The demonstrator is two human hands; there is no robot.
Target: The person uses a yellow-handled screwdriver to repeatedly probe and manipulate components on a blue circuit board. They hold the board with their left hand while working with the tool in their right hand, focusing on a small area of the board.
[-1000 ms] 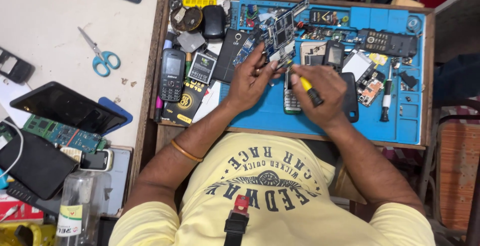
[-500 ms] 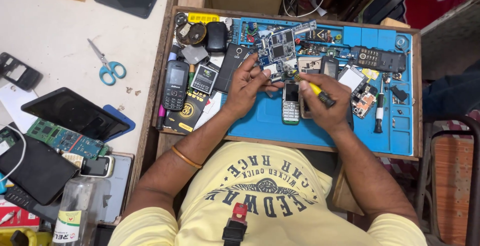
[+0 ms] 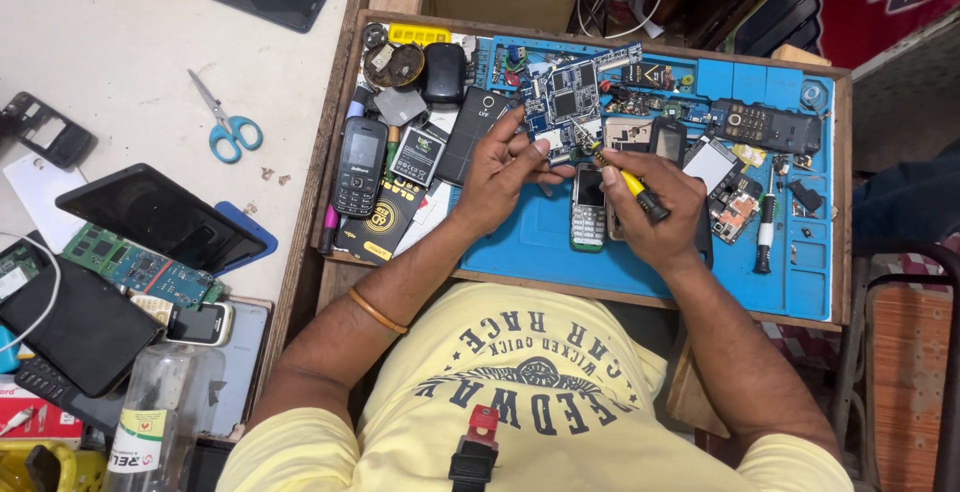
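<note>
A blue work mat (image 3: 640, 262) lies in a wooden tray, strewn with phone parts. My left hand (image 3: 500, 174) pinches the lower edge of a blue circuit board (image 3: 565, 100) with thumb and fingers. My right hand (image 3: 655, 207) grips a yellow-and-black screwdriver (image 3: 628, 182), its tip pointing at the board near my left fingers. Between and just below the hands lies a small keypad phone (image 3: 588, 210) face up. Other phone bodies sit right behind my right hand.
A black keypad phone (image 3: 360, 167), batteries and dark covers crowd the tray's left end. A long keypad board (image 3: 765, 127) and black tool (image 3: 765, 234) lie right. On the white table left are blue scissors (image 3: 225, 120), a tablet (image 3: 160, 217), green boards (image 3: 135, 267) and a bottle (image 3: 155, 412).
The view has shifted, so the tray sits lower in frame. My left hand has moved up from the mat to hold the circuit board, and the screwdriver tip has come to it.
</note>
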